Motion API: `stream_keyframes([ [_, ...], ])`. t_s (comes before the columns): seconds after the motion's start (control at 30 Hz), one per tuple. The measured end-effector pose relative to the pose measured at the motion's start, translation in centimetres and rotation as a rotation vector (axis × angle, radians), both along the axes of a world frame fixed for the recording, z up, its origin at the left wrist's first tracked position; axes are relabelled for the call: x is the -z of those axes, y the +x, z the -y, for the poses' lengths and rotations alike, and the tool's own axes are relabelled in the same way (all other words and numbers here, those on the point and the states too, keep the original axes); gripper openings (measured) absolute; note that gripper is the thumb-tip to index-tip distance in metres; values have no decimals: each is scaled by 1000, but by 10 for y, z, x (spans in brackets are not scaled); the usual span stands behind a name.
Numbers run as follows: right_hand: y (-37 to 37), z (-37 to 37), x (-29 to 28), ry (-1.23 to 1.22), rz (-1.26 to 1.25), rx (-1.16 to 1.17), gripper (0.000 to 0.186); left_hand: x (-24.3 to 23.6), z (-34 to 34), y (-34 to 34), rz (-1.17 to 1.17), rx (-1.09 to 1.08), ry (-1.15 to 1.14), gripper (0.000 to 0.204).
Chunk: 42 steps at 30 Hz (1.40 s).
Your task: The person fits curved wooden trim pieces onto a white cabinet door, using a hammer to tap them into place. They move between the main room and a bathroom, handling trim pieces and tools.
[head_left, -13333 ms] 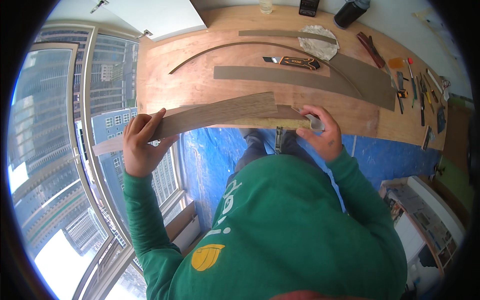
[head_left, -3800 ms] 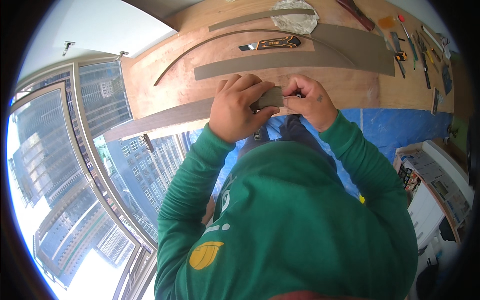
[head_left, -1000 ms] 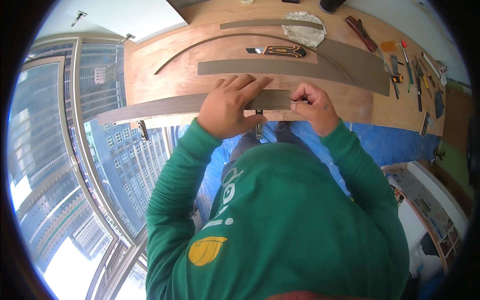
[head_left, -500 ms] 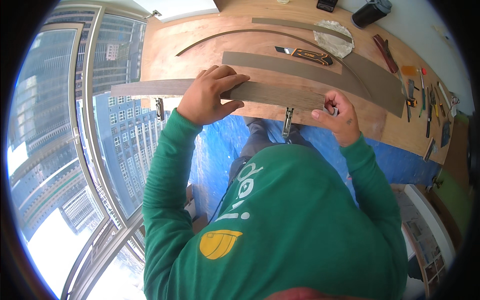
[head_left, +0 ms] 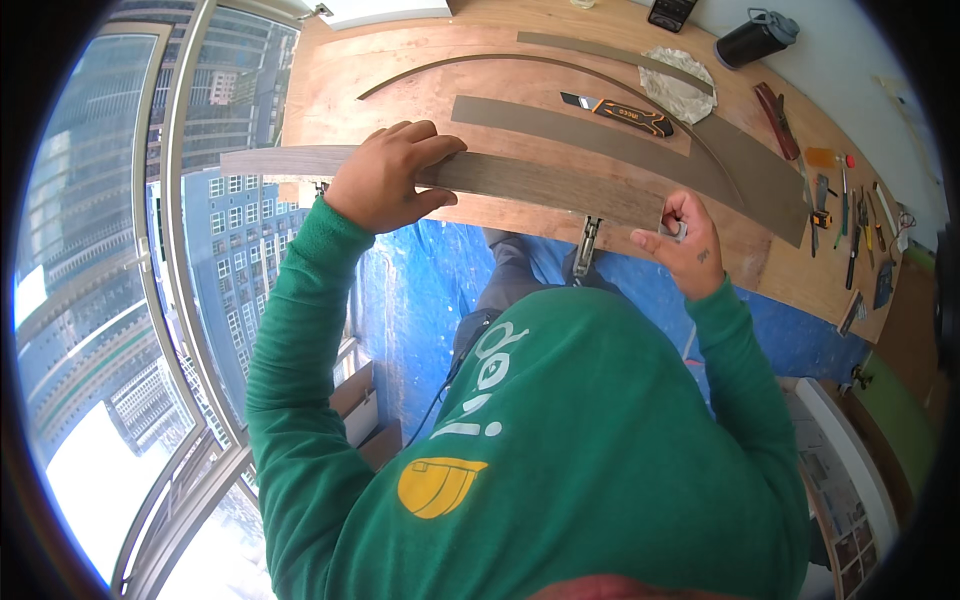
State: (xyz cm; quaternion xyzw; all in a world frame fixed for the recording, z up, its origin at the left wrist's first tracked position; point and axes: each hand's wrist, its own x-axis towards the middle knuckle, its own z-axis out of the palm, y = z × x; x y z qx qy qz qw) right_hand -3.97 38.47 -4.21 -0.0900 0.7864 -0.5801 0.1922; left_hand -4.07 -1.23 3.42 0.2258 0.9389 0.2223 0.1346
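My left hand [head_left: 385, 182] grips a long grey-brown wood-grain strip [head_left: 545, 182] along the front of the plywood bench, fingers over its far edge and thumb toward me. My right hand [head_left: 692, 256] is closed on a small silver-grey object [head_left: 679, 231], partly hidden by my fingers, at the strip's right end. A metal clamp [head_left: 588, 243] sits under the strip on the bench's front edge. Beyond lie an orange-and-black utility knife [head_left: 627, 115], flat brown strips [head_left: 560, 127] and a thin arched strip [head_left: 460, 58].
The plywood bench [head_left: 340, 70] also bears a crumpled white cloth [head_left: 675, 98], a black flask [head_left: 750, 42] and several hand tools [head_left: 855, 225] at the right. A window [head_left: 100, 250] runs along my left; blue sheeting [head_left: 400, 290] covers the floor; a white-edged unit [head_left: 860, 460] is at lower right.
Over the last second my left hand has slid leftward along the strip, away from my right hand, which stays at the right end. The view has shifted, moving the bench rightward in frame.
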Motion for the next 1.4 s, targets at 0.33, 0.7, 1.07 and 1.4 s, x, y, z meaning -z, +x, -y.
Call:
stream_keyframes([
  [0.33, -7, -2, 7, -29, -17, -11, 44, -35, -6, -6, 102, 20, -56, 51],
  [0.7, -4, -2, 1, -6, -16, -44, 45, -24, -3, 1, 156, -17, 49, 51],
  [1.07, -13, -2, 6, -5, -40, -52, 44, -8, -47, -17, -89, 190, -81, 44],
  [1.4, -16, -3, 7, -28, -65, -36, 43, -37, -55, -24, -43, 229, -178, 41],
])
